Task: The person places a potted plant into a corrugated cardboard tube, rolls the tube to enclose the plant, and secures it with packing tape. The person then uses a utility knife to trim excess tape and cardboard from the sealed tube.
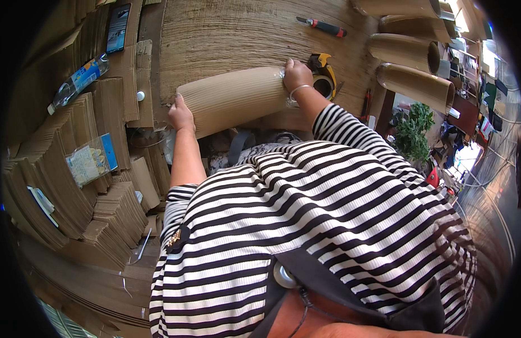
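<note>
A curved sheet of corrugated cardboard [237, 97], bent like a tube, spans the space between my hands at the table's near edge. My left hand [182, 116] grips its left end, thumb on top. On its right end sits my right hand [297, 76], where clear tape shines on the cardboard. Just right of that hand lies a yellow and black tape dispenser [326, 76] with a roll in it. A utility knife [323, 28] with a red and black handle rests farther back on the wooden table [226, 34], its blade pointing left.
Several rolled cardboard tubes [406, 50] line the table's right side. Stacks of flat cardboard [70, 139] fill the left, bearing a plastic bottle [79, 82], a phone [118, 28] and a plastic packet [92, 160]. A white cap [140, 96] lies nearby. A green plant [413, 131] stands at right.
</note>
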Demonstrator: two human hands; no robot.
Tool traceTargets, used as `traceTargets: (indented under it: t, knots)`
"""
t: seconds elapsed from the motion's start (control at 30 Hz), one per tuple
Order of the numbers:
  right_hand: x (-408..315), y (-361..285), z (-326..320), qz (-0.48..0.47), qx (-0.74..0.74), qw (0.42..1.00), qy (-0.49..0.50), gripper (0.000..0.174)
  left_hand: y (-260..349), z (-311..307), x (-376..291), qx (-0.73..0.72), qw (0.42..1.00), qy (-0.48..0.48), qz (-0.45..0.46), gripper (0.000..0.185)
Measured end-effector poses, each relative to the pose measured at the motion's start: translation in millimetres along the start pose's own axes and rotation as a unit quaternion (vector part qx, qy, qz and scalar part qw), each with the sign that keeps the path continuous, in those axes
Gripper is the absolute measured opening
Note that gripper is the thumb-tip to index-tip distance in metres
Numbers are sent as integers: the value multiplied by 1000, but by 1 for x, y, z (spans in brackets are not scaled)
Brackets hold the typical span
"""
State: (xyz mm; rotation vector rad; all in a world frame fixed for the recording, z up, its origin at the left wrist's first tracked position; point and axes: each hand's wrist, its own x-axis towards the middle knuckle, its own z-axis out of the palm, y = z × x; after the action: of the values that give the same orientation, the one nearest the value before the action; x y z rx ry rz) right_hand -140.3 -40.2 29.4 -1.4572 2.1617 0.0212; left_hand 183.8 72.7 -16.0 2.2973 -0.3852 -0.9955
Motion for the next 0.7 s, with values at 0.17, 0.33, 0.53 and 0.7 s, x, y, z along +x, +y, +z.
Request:
traceTargets:
  t: [0.17, 0.33, 0.53, 0.7]
  knots:
    - [-2, 10, -7, -19, 165, 986, -9, 45, 21, -6, 37, 1, 999, -33, -29, 65]
    - [-22, 16, 18, -11, 269, 962, 40, 43, 59, -15, 14, -47, 999, -9, -14, 64]
    - [-6, -9, -7, 5, 120, 993, -9, 48, 27, -20, -18, 32, 998, 49, 28, 63]
    - [3, -33, -24, 19, 63, 997, -37, 50, 32, -13, 13, 43, 998, 33, 44, 62]
